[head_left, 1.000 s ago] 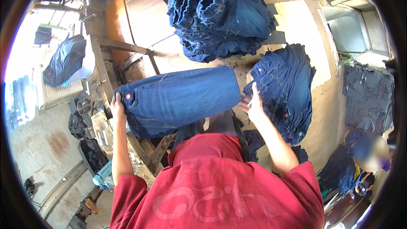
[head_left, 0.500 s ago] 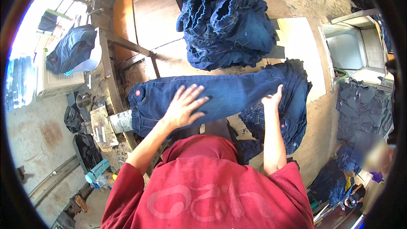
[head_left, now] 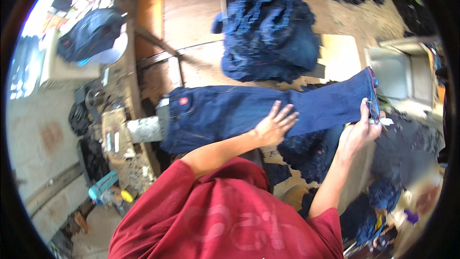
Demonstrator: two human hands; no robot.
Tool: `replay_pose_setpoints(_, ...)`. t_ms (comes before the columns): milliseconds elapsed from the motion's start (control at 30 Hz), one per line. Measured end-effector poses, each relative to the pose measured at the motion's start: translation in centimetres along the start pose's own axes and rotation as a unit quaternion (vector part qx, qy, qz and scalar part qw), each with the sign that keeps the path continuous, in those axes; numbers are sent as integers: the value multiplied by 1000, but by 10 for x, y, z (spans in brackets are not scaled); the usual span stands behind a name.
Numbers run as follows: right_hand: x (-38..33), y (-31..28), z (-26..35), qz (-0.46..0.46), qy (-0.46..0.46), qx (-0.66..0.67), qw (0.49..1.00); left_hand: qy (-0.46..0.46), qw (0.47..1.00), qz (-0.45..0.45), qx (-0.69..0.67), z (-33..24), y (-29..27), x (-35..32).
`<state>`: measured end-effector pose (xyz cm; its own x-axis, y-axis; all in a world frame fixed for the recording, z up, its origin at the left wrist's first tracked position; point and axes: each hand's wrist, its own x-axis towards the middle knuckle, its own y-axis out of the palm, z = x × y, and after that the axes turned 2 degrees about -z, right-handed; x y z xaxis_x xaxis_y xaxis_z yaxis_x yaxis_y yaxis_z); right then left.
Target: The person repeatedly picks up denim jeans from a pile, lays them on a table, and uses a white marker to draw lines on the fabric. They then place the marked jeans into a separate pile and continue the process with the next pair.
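A pair of blue jeans with a round red patch stretches across in front of me, its waist end around a narrow silvery board. Flat on the leg, fingers spread, lies my left hand. At the far right my right hand grips the leg's open hem, thumb on top. A small white piece sticks out beside its fingers; I cannot tell what it is. Under the leg, more dark blue denim lies heaped.
A tall stack of elastic-waisted jeans stands beyond the leg. On the left are a worn wooden bench, a metal cup and a pale machine with denim on it. Dark garments lie to the right, near a partly visible person.
My left hand has slid right along the leg. My right hand has moved right to the hem, and the leg now reaches farther right, drawn out straight. The view has shifted slightly.
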<state>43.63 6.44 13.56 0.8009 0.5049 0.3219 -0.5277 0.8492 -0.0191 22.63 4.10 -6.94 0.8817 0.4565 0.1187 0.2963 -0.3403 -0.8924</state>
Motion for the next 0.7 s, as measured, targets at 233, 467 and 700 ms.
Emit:
replay_pose_setpoints(233,-239,170,7,375,-42,9,926,-23,995,-32,91,-11,39,-55)
replay_pose_setpoints(467,-281,198,-42,571,-139,-135,798,-15,997,-40,58,-7,80,-89)
replay_pose_setpoints(700,-67,80,75,457,-150,-219,849,-12,1000,-17,0,17,11,-71)
